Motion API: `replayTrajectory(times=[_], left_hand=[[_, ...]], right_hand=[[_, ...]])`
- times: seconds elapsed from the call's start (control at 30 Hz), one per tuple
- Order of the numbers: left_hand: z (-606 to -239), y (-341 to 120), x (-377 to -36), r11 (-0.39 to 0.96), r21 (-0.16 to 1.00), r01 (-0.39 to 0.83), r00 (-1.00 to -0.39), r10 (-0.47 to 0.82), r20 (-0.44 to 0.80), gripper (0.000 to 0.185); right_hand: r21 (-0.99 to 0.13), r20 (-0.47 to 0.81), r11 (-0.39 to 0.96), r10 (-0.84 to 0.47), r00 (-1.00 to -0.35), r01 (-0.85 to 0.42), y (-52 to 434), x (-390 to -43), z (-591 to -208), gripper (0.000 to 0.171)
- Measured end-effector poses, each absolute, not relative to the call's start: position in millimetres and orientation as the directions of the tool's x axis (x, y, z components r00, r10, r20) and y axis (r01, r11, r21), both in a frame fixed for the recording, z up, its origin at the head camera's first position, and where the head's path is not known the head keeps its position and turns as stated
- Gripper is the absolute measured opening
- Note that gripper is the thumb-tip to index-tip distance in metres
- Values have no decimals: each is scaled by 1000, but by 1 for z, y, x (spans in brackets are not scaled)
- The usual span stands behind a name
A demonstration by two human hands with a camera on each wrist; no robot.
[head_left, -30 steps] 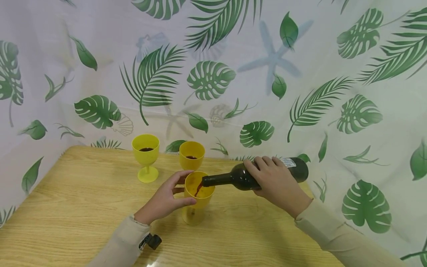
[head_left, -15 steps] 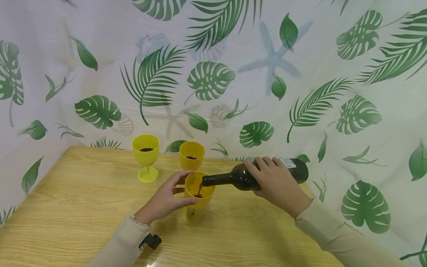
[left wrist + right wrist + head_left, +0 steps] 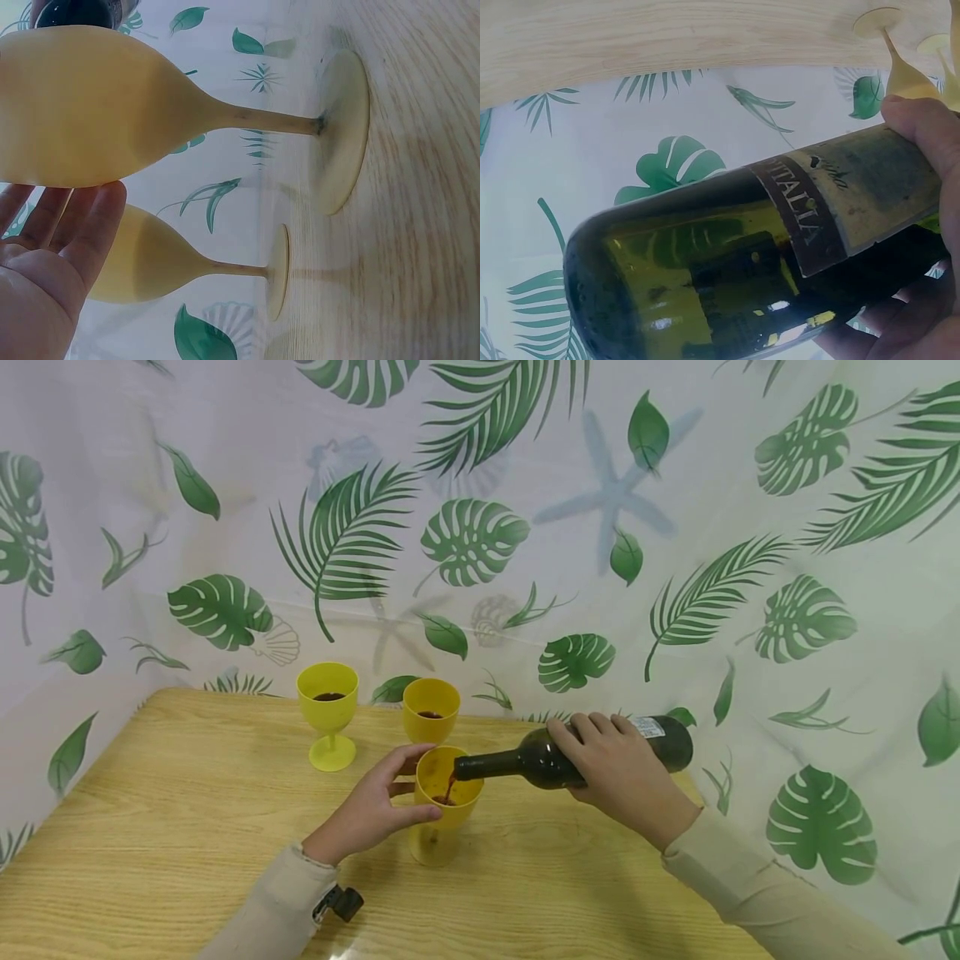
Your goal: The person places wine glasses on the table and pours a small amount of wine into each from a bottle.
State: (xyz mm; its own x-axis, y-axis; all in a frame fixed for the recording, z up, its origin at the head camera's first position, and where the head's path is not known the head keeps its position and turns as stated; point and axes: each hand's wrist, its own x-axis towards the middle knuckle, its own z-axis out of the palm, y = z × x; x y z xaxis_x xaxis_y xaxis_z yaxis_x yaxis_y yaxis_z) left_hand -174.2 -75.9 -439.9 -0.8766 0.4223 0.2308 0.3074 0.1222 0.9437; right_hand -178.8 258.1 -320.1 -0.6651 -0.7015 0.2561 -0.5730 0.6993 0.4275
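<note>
My right hand [image 3: 611, 768] grips a dark green wine bottle [image 3: 551, 758] around its body, tipped nearly level with the neck pointing left. From its mouth a thin stream of dark red liquid [image 3: 451, 787] falls into a yellow goblet [image 3: 450, 817], where a small pool shows at the bottom. My left hand [image 3: 367, 810] holds that goblet's bowl, fingers behind and thumb in front. In the left wrist view the goblet's foot [image 3: 345, 135] stands on the wooden table. A paper label [image 3: 855, 195] shows on the bottle in the right wrist view.
Two more yellow goblets stand at the table's back: a left goblet [image 3: 327, 710] and a middle goblet [image 3: 431, 702], each with some dark liquid. Behind the wooden table [image 3: 187, 827] hangs a white leaf-print curtain [image 3: 480, 602].
The stream has become thinner and hangs straighter, and a dark pool has appeared in the held goblet. Both hands and the bottle have barely moved.
</note>
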Motion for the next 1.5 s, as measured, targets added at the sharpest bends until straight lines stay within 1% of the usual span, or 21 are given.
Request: replayTrajectory(times=[0.47,1.0,1.3,1.5], left_hand=[[-442,-76,-175,115,943,312,-871,430,236,77],[-444,-76,-176,119,943,312,-872,430,235,77],[-443,-75,-175,104,944,314,-870,430,243,78],[-443,-75,-175,106,943,316,-868,433,242,80]], right_hand=[[433,240,698,-699,-673,-570,256,-178,-318,85],[420,255,705,-696,-672,-571,255,-177,-316,85],[420,237,710,-687,-687,-565,253,-177,-315,82],[427,243,702,-696,-676,-570,252,-177,-316,81]])
